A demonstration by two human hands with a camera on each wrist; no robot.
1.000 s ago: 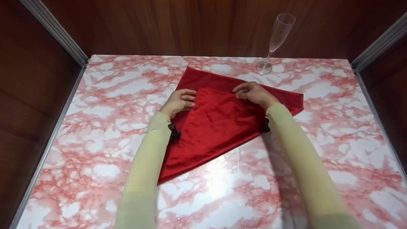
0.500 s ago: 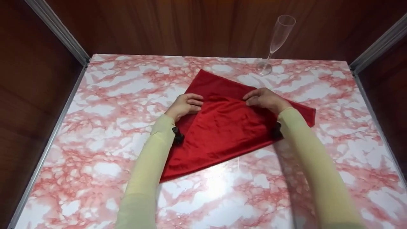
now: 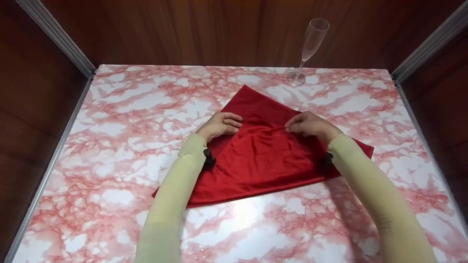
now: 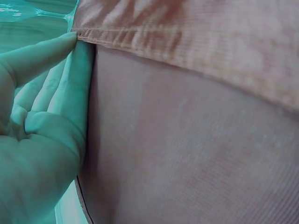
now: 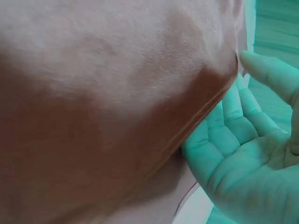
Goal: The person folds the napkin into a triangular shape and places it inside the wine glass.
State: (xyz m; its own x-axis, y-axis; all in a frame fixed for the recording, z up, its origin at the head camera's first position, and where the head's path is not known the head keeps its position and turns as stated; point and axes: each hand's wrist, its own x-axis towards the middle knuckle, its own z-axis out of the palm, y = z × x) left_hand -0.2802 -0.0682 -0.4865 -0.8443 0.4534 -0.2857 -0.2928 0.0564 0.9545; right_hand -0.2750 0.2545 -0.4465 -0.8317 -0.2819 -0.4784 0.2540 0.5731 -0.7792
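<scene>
A shiny red cloth napkin (image 3: 256, 164), folded over in layers, lies on the table between the two hands. At its upper left, my left hand (image 3: 219, 126) pinches the hemmed edge of the top layer; in the left wrist view the thumb lies on the hem and the fingers are behind it. Opposite, my right hand (image 3: 312, 126) pinches the same layer on the right. The right wrist view shows that hand's fingers (image 5: 233, 121) under the cloth edge, with the thumb at its tip. A darker red lower layer (image 3: 256, 102) extends beyond the hands to a far corner.
A clear champagne flute (image 3: 312, 44) stands behind the napkin, near the back of the marbled red-and-white table (image 3: 109, 197). Brown wood-grain panels (image 3: 182, 33) with metal edging enclose the back and both sides.
Both hands and the napkin have shifted right and toward the person, and the napkin has turned clockwise. Its front edge lies more level, and the top layer is more wrinkled between the hands.
</scene>
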